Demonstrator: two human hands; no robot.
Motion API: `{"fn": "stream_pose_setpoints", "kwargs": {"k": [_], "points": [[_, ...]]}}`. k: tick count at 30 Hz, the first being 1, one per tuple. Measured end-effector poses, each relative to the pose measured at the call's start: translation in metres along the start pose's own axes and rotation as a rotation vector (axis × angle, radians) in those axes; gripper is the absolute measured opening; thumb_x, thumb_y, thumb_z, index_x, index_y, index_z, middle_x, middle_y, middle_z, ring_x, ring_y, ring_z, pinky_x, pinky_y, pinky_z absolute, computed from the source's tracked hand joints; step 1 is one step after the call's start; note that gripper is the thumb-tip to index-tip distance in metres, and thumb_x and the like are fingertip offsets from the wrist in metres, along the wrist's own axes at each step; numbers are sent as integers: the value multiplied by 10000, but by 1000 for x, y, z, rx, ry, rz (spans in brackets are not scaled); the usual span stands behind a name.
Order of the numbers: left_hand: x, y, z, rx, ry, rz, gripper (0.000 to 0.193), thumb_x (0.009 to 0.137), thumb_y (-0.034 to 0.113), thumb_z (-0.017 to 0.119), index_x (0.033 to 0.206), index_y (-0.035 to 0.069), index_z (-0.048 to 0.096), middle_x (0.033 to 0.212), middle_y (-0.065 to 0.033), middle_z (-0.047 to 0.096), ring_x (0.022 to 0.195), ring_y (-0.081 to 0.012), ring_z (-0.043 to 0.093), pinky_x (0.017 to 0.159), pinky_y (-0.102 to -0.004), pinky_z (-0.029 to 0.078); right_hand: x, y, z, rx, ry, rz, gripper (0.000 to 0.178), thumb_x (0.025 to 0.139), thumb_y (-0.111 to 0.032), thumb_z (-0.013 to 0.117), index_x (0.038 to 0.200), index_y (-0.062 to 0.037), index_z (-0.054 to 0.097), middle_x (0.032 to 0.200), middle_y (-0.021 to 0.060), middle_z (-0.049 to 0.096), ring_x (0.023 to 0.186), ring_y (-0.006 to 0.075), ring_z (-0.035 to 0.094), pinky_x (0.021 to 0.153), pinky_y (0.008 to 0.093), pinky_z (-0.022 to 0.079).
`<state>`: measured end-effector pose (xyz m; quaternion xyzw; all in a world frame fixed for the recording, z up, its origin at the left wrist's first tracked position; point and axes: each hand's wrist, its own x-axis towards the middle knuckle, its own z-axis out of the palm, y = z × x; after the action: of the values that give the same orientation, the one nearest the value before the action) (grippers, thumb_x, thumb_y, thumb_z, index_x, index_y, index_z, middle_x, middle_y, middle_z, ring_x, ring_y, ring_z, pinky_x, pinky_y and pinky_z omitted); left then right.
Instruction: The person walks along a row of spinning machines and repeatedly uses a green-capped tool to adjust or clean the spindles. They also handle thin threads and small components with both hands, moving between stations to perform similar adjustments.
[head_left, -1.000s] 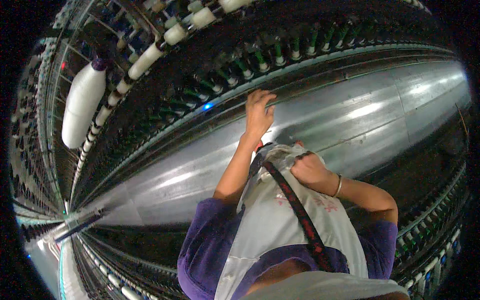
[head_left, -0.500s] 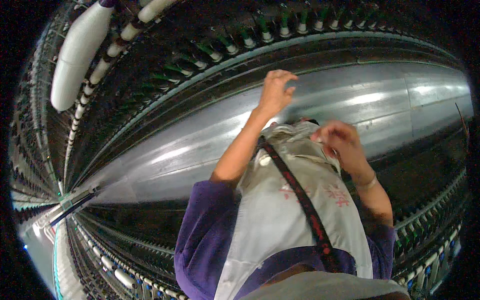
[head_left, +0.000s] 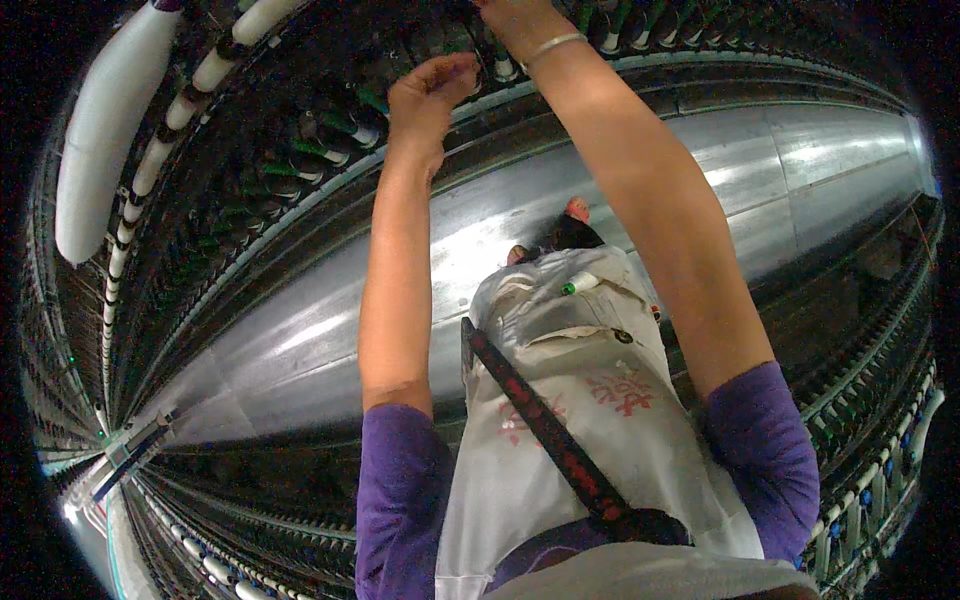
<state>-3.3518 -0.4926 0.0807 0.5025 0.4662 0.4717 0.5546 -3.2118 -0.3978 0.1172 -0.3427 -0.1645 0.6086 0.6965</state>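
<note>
My left hand (head_left: 428,100) is raised to the row of spindles on the far machine, its fingers bent inward and pressed together. Whatever lies in those fingertips is too small to make out. Just right of it and higher, my right hand (head_left: 518,28) reaches the same machine; the top edge of the picture cuts off its fingers. Around both hands stand slim green bobbins with white bases, such as this bobbin (head_left: 350,128). A white tube with a green end (head_left: 582,285) sticks out of the pocket of my white apron (head_left: 600,440).
At the upper left hangs a large white roving bobbin (head_left: 110,140), beside a rail with black and white sections (head_left: 170,120). A shiny metal floor (head_left: 320,330) runs between two machine rows. Behind me at lower right stands another row of spindles (head_left: 860,400).
Both hands have moved up and away from my body to the far spindle row. My right hand has left the apron front. The white tube in the pocket now shows.
</note>
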Motion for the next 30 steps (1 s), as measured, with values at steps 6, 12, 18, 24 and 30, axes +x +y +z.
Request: {"fn": "stream_pose_setpoints", "kwargs": {"k": [6, 12, 18, 24, 30], "points": [[39, 13, -11, -276, 32, -40, 206, 870, 61, 642, 1062, -15, 658, 982, -98, 689, 914, -178, 647, 841, -296, 502, 41, 8, 25, 139, 110, 82, 132, 948, -11, 450, 848, 51, 510, 642, 115, 512, 480, 166, 436, 418, 306, 345], [78, 29, -6, -344, -5, -58, 366, 938, 229, 569, 1199, -27, 561, 1112, -144, 627, 1031, -276, 602, 898, -413, 492, 70, 15, 29, 231, 240, 167, 186, 942, -23, 435, 772, 31, 487, 615, 116, 515, 475, 167, 447, 417, 311, 360], [115, 30, 7, -590, 6, -223, 390, 1013, 328, 421, 1096, -23, 570, 976, -139, 622, 899, -289, 596, 792, -400, 506, 65, 14, -8, 28, -119, 224, 285, 951, -62, 420, 697, -14, 539, 577, 71, 514, 433, 179, 402, 402, 280, 344], [161, 28, 5, -647, -332, -187, 216, 926, 182, 566, 1015, -8, 618, 938, -135, 636, 896, -273, 605, 786, -396, 497, 30, 0, -31, -445, -230, -14, 140, 914, -129, 548, 838, -38, 622, 643, 55, 591, 487, 141, 522, 433, 257, 411], [118, -11, 28, -255, -5, 82, 280, 886, 183, 650, 1083, -15, 638, 1065, -121, 653, 969, -182, 613, 848, -320, 503, -40, 16, -98, -585, -135, -366, 139, 901, -227, 633, 887, -89, 617, 732, 0, 617, 552, 92, 546, 455, 235, 436]]}}
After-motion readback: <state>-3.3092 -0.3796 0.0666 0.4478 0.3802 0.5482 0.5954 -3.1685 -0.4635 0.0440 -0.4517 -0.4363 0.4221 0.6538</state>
